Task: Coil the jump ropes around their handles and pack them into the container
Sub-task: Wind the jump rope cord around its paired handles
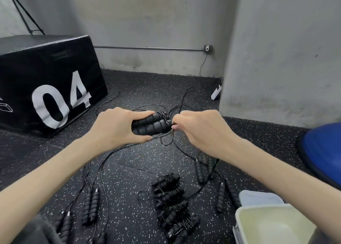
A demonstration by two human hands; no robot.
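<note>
Left hand (pixel 118 127): fingers and thumb wrapped around a pair of black foam handles (pixel 149 125), held side by side above the floor. Right hand (pixel 199 129): at the far end of the same handles, fingertips pinching the thin black rope (pixel 166 141) where a few turns already sit around the handle ends; the remainder of that rope trails loose down to the floor in loops beneath and beyond the hands. Floor (pixel 147 81): dark speckled rubber. Coiled jump ropes (pixel 171 205): a row of finished bundles, cord wound around paired handles, lying near the viewer, below the hands. Uncoiled ropes: one pair of handles (pixel 91 206) to the left, further pairs (pixel 226 194) to the right, cords tangled between. Container (pixel 271 225): pale, open, at lower right, beside the right-hand handles, its lid (pixel 258 197) just behind. Black box (pixel 46 84) marked "04": far left. Blue dome (pixel 324 149): right edge.
</note>
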